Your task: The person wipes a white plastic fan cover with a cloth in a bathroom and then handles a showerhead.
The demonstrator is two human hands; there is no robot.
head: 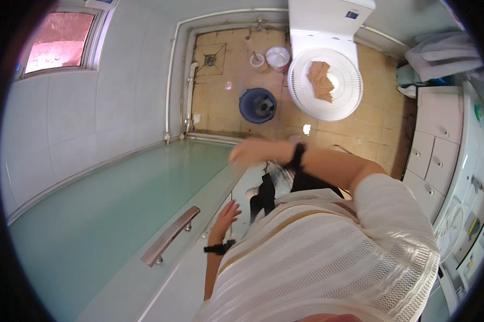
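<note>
My right hand [246, 153], blurred, is above the near corner of what looks like a bathtub of greenish water [145, 193]; its fingers are too blurred to read. Lower down, my left hand [227, 215] is beside the tub's outer edge, fingers somewhat apart and holding nothing visible. A curved metal grab handle [171, 235] lies to its left on the tub's side. Both wrists wear black bands. Black straps or cloth [263, 195] hang between my hands, in front of my white knit top. A round white plastic basket [300, 98] on the toilet holds a brown cloth [320, 80].
On the tan tiled floor stand a blue bucket [246, 114] with greyish contents, a lidded white container [277, 56] and a small tub [257, 60] beside it. A floor drain [210, 60] lies near wall pipes. At right is a drawer cabinet [437, 116] with a washbasin top.
</note>
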